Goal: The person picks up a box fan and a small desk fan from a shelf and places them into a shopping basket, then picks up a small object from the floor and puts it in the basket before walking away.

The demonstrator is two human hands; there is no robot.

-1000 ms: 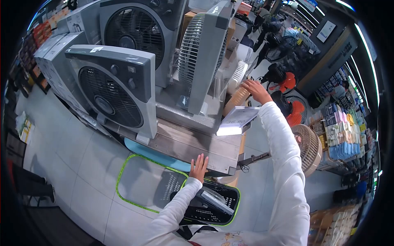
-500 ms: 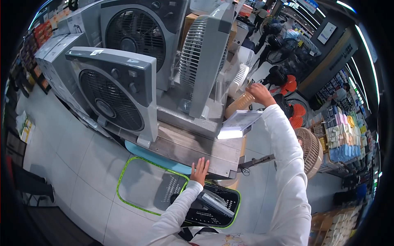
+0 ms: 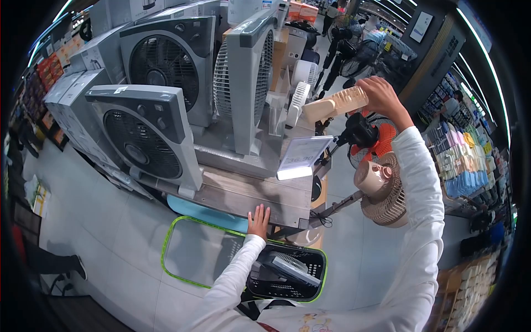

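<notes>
Box fans [image 3: 145, 133]: stand upright on the bench [image 3: 260, 193], left. Basket [image 3: 286, 272]: black, on the near floor. Small beige fan [image 3: 336, 103]: lifted clear, far right, right hand [image 3: 381, 95] clamped around one end. Left hand [image 3: 258, 220]: fingers apart, flat on the bench edge, likely for support.

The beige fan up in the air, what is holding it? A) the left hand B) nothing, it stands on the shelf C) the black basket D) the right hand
D: the right hand grips the beige fan raised above the display, while the left hand rests flat on the edge of the wooden shelf.
</notes>
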